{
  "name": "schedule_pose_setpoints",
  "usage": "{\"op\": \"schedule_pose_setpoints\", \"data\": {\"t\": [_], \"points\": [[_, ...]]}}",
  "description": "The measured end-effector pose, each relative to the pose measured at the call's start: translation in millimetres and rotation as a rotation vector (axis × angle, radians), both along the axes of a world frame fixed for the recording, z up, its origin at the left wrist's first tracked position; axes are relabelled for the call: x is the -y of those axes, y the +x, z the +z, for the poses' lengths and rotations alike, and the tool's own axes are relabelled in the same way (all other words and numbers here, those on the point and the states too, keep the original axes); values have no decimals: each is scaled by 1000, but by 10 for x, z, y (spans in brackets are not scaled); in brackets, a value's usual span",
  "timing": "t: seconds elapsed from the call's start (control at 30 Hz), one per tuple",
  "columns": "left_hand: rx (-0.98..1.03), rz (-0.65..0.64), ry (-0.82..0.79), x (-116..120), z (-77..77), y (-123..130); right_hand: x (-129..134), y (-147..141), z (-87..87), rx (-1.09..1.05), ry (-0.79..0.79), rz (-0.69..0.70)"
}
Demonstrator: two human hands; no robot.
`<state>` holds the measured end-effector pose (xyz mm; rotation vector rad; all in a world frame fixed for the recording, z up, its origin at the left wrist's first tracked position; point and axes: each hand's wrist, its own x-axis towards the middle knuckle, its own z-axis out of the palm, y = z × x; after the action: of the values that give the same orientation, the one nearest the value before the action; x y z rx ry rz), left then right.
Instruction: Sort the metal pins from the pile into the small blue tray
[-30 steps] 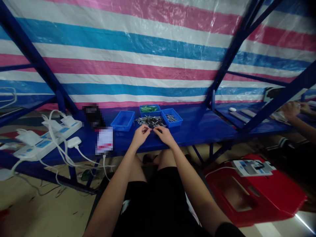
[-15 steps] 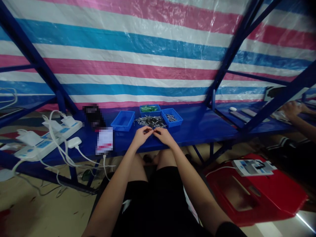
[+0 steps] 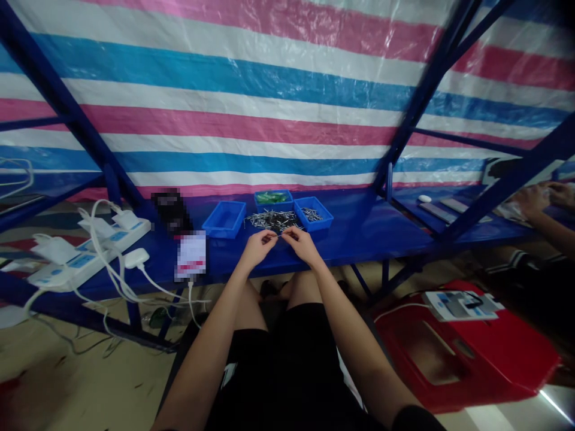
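Note:
My left hand (image 3: pixel 260 246) and my right hand (image 3: pixel 298 243) are close together over the front edge of the blue table. Both have thumb and fingers pinched. A thin, light-coloured rod-like piece (image 3: pixel 279 235) seems to span the small gap between the fingertips; its exact kind is too small to tell. Just beyond lies a loose heap of thin metal pins (image 3: pixel 265 220), with darker small pieces at its right. Beside the heap, a blue tray (image 3: pixel 320 225) contains similar metal pieces. Another blue tray (image 3: pixel 273 205) behind it has green items inside. To the left sits an empty blue tray (image 3: pixel 218 232).
A phone (image 3: pixel 191 256) with a charging cable lies left on the table (image 3: pixel 359 230). Further left is a white power strip (image 3: pixel 90 254) with plugs and cables. A red stool (image 3: pixel 503 353) stands at right, near another person's hands (image 3: pixel 532 197). Blue frame posts flank the table.
My hands have parted slightly, the right one shifting a little up and right, and a thin piece now shows between the fingertips. The trays and heap have stayed put.

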<state>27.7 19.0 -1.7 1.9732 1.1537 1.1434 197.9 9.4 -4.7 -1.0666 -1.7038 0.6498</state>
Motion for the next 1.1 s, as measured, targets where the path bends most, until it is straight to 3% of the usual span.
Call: {"op": "schedule_pose_setpoints", "data": {"t": [0.13, 0.3, 0.43, 0.57, 0.77, 1.1], "points": [[41, 5, 4, 12, 24, -1, -1, -4, 20, 73, 39, -6], [105, -32, 1, 17, 29, 1, 15, -29, 24, 200, 56, 119], [198, -36, -65, 1, 0, 1, 22, -30, 11, 111, 25, 67], [110, -25, -49, -1, -19, 3, 16, -12, 3, 15, 5, 6], [-32, -50, 11, 36, 15, 0, 7, -16, -6, 77, 20, -7], [61, -43, 40, 20, 18, -5, 64, -38, 26, 217, 61, 94]]}}
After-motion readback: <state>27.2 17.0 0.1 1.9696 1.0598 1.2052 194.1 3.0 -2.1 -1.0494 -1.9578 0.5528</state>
